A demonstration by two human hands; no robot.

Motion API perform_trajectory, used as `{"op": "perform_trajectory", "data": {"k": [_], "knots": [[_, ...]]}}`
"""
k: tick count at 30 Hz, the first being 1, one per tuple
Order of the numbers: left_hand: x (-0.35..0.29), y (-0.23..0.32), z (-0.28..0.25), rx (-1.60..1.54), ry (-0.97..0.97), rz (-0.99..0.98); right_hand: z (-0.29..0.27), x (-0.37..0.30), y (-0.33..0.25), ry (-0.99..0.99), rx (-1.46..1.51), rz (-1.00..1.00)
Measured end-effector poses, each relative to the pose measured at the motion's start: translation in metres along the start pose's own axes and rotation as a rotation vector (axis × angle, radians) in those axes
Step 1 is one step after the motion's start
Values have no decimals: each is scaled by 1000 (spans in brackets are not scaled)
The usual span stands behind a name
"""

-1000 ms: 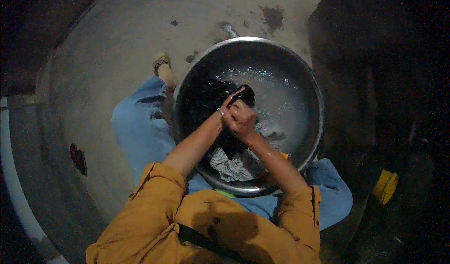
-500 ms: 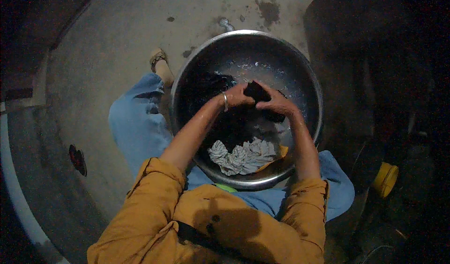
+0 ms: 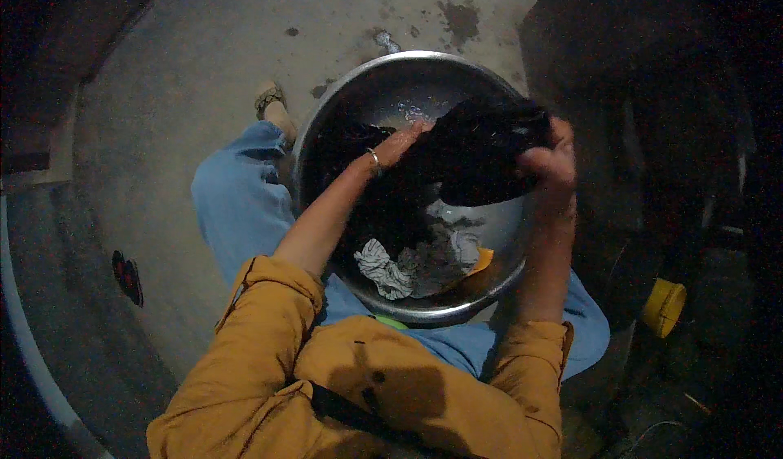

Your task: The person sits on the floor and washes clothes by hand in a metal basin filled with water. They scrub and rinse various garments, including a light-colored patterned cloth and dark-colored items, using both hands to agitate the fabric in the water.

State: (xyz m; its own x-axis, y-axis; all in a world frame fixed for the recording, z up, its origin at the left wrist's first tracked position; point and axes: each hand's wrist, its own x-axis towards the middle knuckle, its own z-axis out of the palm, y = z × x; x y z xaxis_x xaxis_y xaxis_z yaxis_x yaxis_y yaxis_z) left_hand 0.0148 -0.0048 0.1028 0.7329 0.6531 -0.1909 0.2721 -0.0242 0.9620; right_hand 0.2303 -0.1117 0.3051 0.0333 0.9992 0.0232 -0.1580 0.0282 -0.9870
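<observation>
A wet-looking black cloth (image 3: 489, 153) is stretched between my hands over a wide metal basin (image 3: 424, 316). My right hand (image 3: 555, 157) grips its right end, thumb on the near side, raised by the basin's right rim. At the cloth's left edge my left hand (image 3: 401, 143), with a bangle on the wrist, holds on; its fingertips are partly hidden. More dark fabric (image 3: 383, 214) lies below in the basin. A crumpled pale striped cloth (image 3: 383, 271) rests near the front rim, beside an orange-yellow piece (image 3: 484, 258).
The basin stands between my knees in blue trousers (image 3: 241, 186). My sandalled foot (image 3: 272, 104) is left of the rim. A yellow container (image 3: 665, 306) sits at the right. A dark slipper (image 3: 127, 278) lies on the concrete floor (image 3: 188, 76) at the left.
My right hand has moved right and up, spreading the black cloth out from a bunch. My left hand has shifted slightly left and up. Shadow now covers part of the pale cloth.
</observation>
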Motion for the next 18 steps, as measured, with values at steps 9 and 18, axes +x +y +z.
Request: {"op": "perform_trajectory", "data": {"k": [9,18], "knots": [[-30,-60,11,-407,-75,-665,-129,-8,220,378,-1167,550],[-36,-19,11,-262,221,-411,-62,-4,202,15,-300,827]]}}
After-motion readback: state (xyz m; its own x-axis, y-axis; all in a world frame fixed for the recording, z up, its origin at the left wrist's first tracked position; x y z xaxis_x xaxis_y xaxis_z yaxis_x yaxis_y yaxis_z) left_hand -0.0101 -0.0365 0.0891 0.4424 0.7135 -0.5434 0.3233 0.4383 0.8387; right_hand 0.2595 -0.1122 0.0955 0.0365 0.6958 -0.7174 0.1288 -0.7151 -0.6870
